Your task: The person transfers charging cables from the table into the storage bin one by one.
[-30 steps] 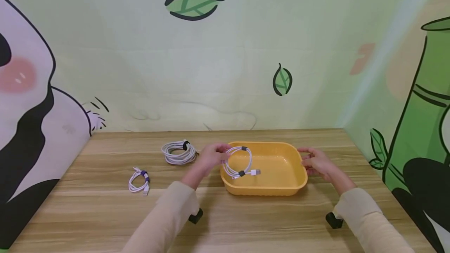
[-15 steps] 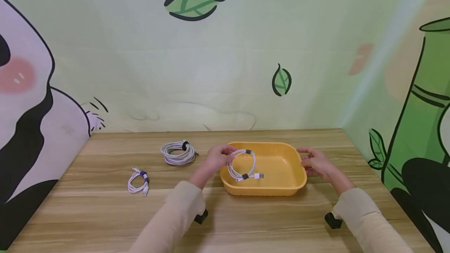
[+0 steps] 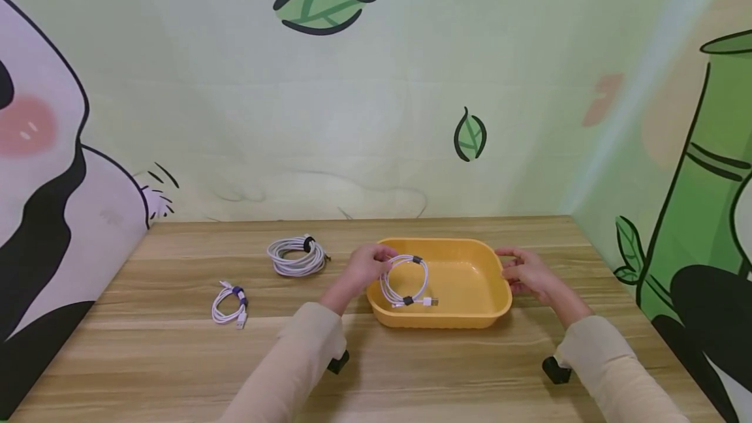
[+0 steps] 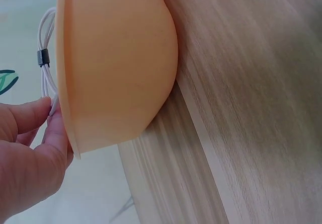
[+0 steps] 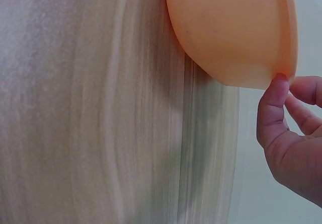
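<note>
A white USB cable [image 3: 405, 301], coiled in a loop with black ties, hangs over the left part of a yellow plastic tub [image 3: 437, 320]. My left hand [image 3: 365, 267] pinches the loop's left side between thumb and fingers, right at the tub's left rim. In the left wrist view the cable [image 4: 46, 75] rises above the rim beside the thumb. On the opposite end, my right hand [image 3: 531, 273] holds the tub's right rim with its fingertips. In the right wrist view one digit of the right hand [image 5: 289, 128] presses the outer wall just below the rim.
A thick coil of grey-white cable [image 3: 288, 267] with a black tie lies on the wooden table [image 3: 446, 377], left of the tub. Further left and nearer lies a small white USB cable [image 3: 220, 312] with a purple tie. A printed cloth backdrop [image 3: 405, 149] stands behind the table.
My left hand has moved slightly right with the cable, and the loop hangs a bit lower and further over the tub. The right hand stays at the right rim.
</note>
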Tool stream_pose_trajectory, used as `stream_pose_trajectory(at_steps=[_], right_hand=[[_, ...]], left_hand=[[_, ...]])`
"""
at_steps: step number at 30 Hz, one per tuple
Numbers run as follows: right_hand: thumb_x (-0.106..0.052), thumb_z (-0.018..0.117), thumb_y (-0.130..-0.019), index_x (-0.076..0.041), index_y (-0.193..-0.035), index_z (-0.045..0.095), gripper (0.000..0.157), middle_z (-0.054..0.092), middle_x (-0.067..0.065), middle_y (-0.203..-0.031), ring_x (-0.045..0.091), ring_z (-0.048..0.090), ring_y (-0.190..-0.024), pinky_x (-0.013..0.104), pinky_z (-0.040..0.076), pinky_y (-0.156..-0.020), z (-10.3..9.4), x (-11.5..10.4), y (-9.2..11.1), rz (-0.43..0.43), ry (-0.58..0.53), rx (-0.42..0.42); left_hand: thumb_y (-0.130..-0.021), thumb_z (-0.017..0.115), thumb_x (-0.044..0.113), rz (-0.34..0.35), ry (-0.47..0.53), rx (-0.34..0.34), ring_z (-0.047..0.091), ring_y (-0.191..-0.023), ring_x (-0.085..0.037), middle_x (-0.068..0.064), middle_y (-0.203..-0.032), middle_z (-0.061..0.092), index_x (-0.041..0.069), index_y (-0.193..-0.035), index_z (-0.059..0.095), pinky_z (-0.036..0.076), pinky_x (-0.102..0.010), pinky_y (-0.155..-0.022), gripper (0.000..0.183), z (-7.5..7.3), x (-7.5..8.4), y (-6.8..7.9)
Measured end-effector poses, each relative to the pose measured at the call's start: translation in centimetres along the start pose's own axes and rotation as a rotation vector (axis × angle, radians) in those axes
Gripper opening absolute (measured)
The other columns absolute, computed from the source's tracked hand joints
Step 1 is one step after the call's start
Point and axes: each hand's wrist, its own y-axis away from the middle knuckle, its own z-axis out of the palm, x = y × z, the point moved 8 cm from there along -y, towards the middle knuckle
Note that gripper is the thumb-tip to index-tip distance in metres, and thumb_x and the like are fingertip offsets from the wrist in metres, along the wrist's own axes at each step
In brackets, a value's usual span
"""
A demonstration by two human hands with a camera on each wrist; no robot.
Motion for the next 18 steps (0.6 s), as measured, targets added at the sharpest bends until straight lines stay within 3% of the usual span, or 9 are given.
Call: stream_pose_trajectory(at_steps=[18], right_hand=[[0.000, 0.047, -0.085, 0.003, -0.136, 0.021, 0.058, 0.048, 0.014, -0.103, 0.009, 0.054, -0.064, 0.023, 0.050, -0.057, -0.04, 0.09, -0.03, 0.002, -0.004, 0.007]], left_hand=[[-0.081, 0.055, -0.003, 0.055, -0.148, 0.031, 0.055, -0.082, -0.018, -0.013, -0.093, 0.062, 0.001, -0.099, 0.063, 0.048, -0.021, -0.064, 0.020, -0.42, 0.27, 0.23]])
